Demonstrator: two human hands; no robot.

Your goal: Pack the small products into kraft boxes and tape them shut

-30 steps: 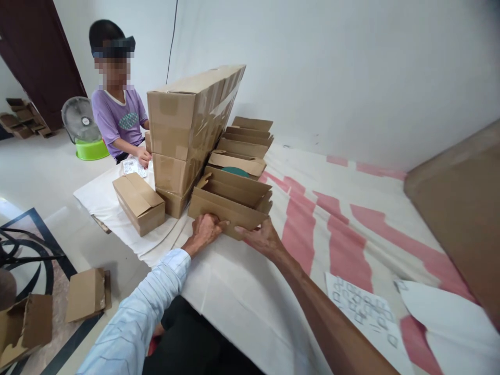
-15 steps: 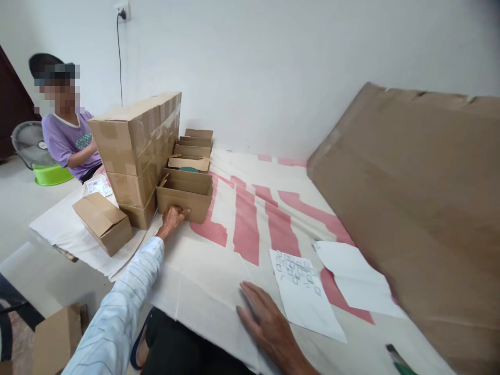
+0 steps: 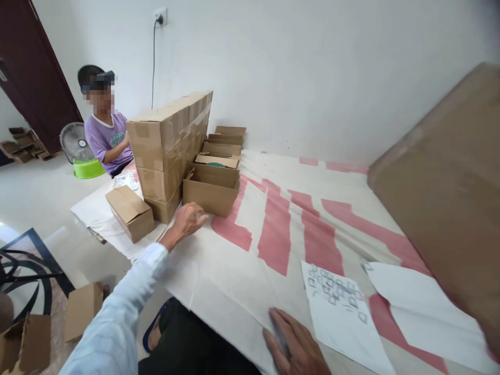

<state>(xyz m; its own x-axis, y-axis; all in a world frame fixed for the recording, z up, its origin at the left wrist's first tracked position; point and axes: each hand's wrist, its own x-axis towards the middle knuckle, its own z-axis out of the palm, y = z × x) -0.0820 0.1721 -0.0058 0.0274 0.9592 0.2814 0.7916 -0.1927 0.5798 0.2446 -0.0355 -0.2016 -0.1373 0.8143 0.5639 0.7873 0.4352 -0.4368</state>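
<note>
My left hand [image 3: 186,223] hovers just in front of an open-topped cardboard box [image 3: 213,199], its fingers loosely curved and holding nothing. Behind that box, several more open boxes [image 3: 223,149] stand in a row toward the wall. On the cloth near the table's front edge, my right hand [image 3: 300,346] lies palm down with thumb and fingers apart. A grey patch shows between its thumb and forefinger; I cannot tell whether it is shadow or an object. Beside it lies a white sheet with small hand-drawn squares [image 3: 339,312].
Taped closed boxes [image 3: 164,140] form a tall stack left of the row, with one small closed box [image 3: 130,212] before it. A large cardboard sheet [image 3: 449,198] leans at right near blank paper [image 3: 425,312]. A person [image 3: 107,133] sits beyond the stack.
My left hand has come away from the front of the open box and its fingers have loosened. The view has swung left. My right hand stays on the cloth.
</note>
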